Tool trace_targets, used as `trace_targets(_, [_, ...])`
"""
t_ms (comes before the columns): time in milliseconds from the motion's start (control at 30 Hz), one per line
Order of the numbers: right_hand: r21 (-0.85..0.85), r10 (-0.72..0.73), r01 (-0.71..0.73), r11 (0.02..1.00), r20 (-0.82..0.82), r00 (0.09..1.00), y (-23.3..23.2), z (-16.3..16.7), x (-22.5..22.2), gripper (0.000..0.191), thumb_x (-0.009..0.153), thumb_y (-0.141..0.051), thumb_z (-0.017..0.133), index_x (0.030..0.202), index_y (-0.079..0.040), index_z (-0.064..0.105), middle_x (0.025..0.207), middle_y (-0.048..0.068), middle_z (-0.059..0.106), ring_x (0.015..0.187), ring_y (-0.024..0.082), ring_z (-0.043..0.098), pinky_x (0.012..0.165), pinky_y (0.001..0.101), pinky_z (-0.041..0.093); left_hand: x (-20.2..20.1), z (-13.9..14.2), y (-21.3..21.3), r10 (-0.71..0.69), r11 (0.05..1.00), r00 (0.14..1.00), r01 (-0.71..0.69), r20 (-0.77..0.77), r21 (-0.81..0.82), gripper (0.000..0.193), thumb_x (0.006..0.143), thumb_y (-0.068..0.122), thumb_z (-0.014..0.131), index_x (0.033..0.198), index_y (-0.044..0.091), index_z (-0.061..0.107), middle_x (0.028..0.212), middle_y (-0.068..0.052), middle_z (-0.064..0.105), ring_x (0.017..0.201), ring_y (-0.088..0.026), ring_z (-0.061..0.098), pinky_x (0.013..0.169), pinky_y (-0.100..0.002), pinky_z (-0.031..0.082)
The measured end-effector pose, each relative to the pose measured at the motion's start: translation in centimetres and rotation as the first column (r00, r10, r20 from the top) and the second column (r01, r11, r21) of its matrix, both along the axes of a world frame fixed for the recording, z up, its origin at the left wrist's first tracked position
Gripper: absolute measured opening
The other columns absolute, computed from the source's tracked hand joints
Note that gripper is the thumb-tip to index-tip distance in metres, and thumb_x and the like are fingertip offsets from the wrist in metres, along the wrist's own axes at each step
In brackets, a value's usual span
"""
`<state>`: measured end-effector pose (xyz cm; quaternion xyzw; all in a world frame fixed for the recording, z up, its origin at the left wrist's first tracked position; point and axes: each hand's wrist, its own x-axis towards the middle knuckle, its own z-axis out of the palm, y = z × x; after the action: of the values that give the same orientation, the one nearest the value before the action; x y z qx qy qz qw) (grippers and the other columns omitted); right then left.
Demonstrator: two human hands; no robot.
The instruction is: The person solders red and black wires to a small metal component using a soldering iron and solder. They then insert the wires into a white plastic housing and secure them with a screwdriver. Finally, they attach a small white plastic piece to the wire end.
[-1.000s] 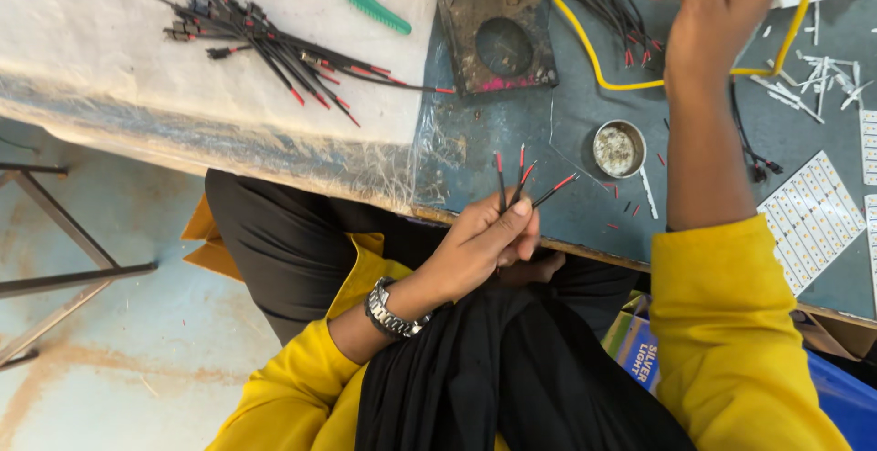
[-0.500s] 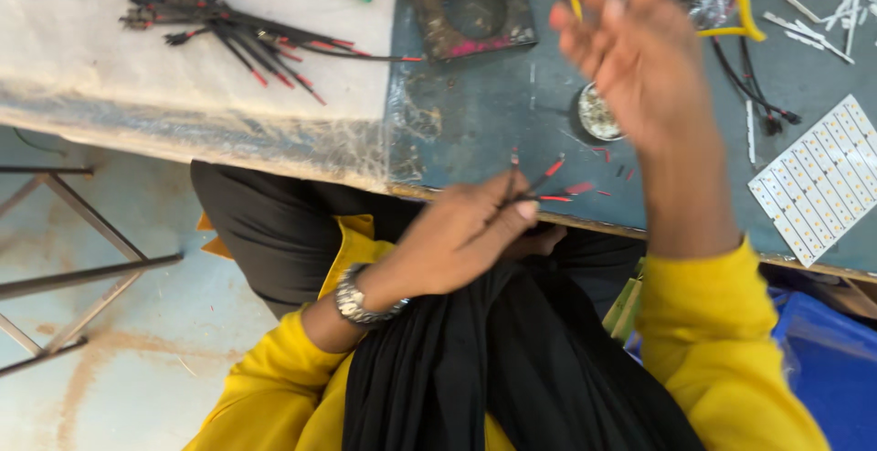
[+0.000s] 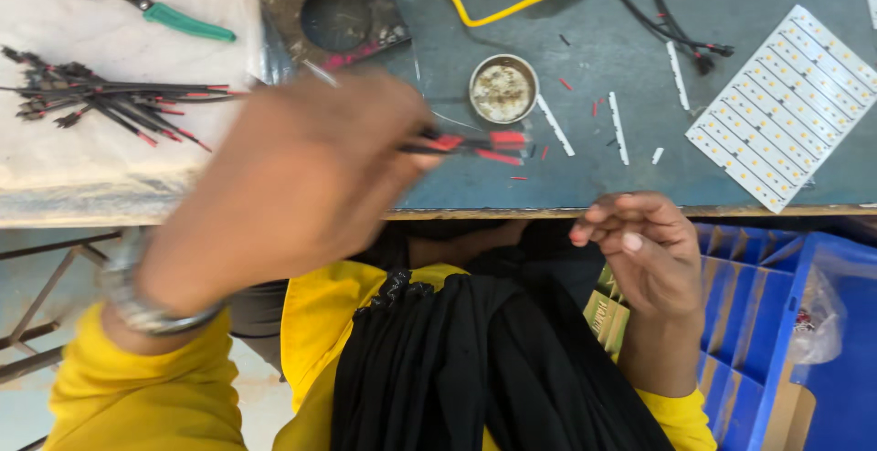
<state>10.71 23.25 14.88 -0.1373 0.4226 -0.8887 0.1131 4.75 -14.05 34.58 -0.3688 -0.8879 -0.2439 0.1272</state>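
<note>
Head camera: your left hand (image 3: 301, 186) is looking blurry while it is pinching a few red and black wires (image 3: 470, 145) over the bench (image 3: 585, 172), near a little round tin (image 3: 503, 88). Your right hand (image 3: 644, 250) is curling loosely by the bench edge, holding nothing.

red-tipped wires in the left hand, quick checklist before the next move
1. Left hand has the red-tipped wires in its grip: ok.
2. Wire tips over the table, not past its edge: ok.
3. Right hand free, fingers curled, below the table edge: ok.
4. Small round tin upright and apart from the wire tips: ok.
5. How many wires are held: cannot tell, the hand is blurred.
6. LED panel lies flat, apart from both hands: ok.
</note>
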Motion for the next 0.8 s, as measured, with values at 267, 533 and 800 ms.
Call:
trace_targets(267, [0.421,0.128,-0.145,0.895,0.067,0.989,-5.9,0.7,-2.5,0.048,0.104,-0.013,0.057,0.148,0.005,0.048,0.149,0.022,0.054,0.13,0.03,0.061,0.112,0.0441,0.048,0.0,-11.6,6.4,0.097,0.911,0.895,-0.255,0.435,0.324,0.026,0.106,0.024,0.055,0.109,-0.002,0.06,0.089,-0.022,0.064,0.084,-0.044,0.064,0.072,-0.048,0.049])
trace_targets(533, [0.623,0.277,-0.092,0.776,-0.206,0.938,-15.5,0.8,-5.9,0.041,0.115,-0.033,0.046,0.135,0.0,0.06,0.159,0.016,0.047,0.149,0.027,0.047,0.124,0.0424,0.039,1.4,-18.3,3.2,-0.291,0.696,0.816,-0.178,0.5,0.696,0.046,0.112,0.038,0.045,0.109,-0.005,0.062,0.094,-0.023,0.068,0.091,-0.043,0.069,0.078,-0.044,0.054])
trace_targets(800, [0.344,0.048,-0.047,0.938,0.005,0.999,-25.2,-3.3,-10.2,0.031,0.112,-0.026,0.055,0.111,0.003,0.066,0.123,0.023,0.071,0.123,0.033,0.067,0.108,0.0507,0.054,-1.2,-20.9,-6.0,-0.21,0.652,0.689,-0.43,0.694,0.625,0.03,0.106,0.023,0.05,0.096,0.0,0.067,0.067,-0.007,0.065,0.057,-0.015,0.061,0.056,-0.031,0.049])
